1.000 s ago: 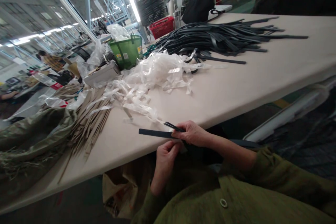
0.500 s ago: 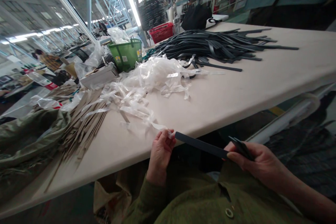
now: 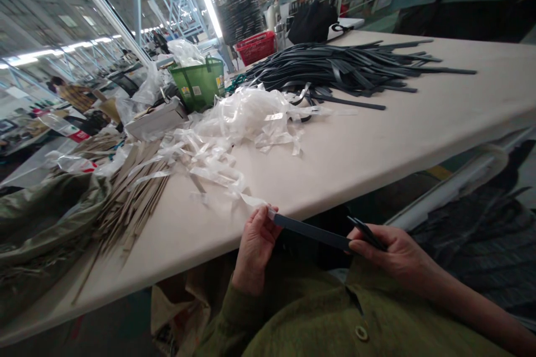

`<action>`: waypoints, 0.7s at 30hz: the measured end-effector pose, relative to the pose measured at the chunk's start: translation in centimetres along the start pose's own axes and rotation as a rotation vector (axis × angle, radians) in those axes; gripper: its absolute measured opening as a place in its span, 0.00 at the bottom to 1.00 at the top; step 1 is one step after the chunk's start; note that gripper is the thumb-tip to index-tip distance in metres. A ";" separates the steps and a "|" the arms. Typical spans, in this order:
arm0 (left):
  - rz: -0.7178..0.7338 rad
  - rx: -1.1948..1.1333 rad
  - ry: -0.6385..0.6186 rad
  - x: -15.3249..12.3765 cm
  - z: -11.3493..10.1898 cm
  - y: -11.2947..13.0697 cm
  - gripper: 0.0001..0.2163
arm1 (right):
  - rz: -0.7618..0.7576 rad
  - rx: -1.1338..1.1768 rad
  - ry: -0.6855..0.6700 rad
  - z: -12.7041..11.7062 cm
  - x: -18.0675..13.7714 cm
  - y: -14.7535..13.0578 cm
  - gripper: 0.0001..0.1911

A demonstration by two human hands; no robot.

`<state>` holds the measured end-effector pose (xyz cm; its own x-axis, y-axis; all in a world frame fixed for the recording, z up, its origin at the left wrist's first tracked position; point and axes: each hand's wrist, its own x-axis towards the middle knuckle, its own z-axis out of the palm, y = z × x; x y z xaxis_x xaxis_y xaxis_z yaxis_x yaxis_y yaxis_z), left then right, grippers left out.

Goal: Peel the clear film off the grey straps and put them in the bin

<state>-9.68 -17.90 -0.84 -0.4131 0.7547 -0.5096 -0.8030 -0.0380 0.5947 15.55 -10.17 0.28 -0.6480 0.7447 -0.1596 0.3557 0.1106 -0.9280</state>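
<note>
My left hand (image 3: pixel 256 250) is closed at the table's front edge. Its fingertips pinch a whitish see-through plastic strip (image 3: pixel 253 199), right at the end of a dark blue-grey flat strap (image 3: pixel 312 230). My right hand (image 3: pixel 396 250) grips that strap farther along, between thumb and fingers. A slim black two-pronged tool (image 3: pixel 366 232), perhaps snips or tweezers, is also tucked in the right hand; its exact kind does not show. Behind my left hand, the plastic strip runs back to a tangled heap of clear plastic strips (image 3: pixel 251 114) on the table.
A pile of dark straps (image 3: pixel 335 70) covers the table's far side. At left are brown strips (image 3: pixel 136 195), a green sack (image 3: pixel 50 212) and a white box (image 3: pixel 157 120). A green bag (image 3: pixel 199 83) and red basket (image 3: pixel 256 48) stand behind the plastic.
My right hand has shifted left and slightly up with the strap and the black tool. The strap's end now meets my left fingertips, where a small gap showed before.
</note>
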 end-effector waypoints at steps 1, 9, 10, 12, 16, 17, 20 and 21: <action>-0.006 -0.009 0.006 0.1 -0.1 0.0 0.10 | 0.007 0.001 0.000 0.0 0.0 0.1 0.24; -0.007 -0.029 -0.032 0.2 -0.4 -0.5 0.09 | -0.006 -0.029 0.016 0.1 0.1 0.0 0.22; -0.003 -0.024 -0.036 0.2 -0.4 -0.4 0.10 | -0.009 -0.043 0.025 0.2 0.0 0.0 0.22; 0.009 -0.007 -0.032 0.1 -0.4 -0.4 0.11 | -0.022 -0.086 0.057 0.4 -0.2 0.1 0.22; 0.048 0.025 -0.005 0.1 -0.2 -1.0 0.14 | -0.082 -0.189 0.155 1.3 -0.2 0.4 0.21; 0.048 0.028 -0.005 0.1 -0.1 -1.4 0.15 | -0.101 -0.209 0.165 1.6 0.0 0.4 0.21; 0.019 0.048 -0.042 -0.3 0.5 -3.0 0.15 | -0.149 -0.238 0.154 2.6 0.9 -0.2 0.22; 0.008 0.056 -0.064 -0.4 0.6 -3.5 0.15 | -0.160 -0.233 0.143 2.8 1.2 -0.5 0.22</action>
<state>-6.47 -17.66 -2.31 -0.3900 0.7947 -0.4652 -0.7736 -0.0087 0.6336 12.72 -11.17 -0.42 -0.6129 0.7888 0.0469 0.4120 0.3697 -0.8328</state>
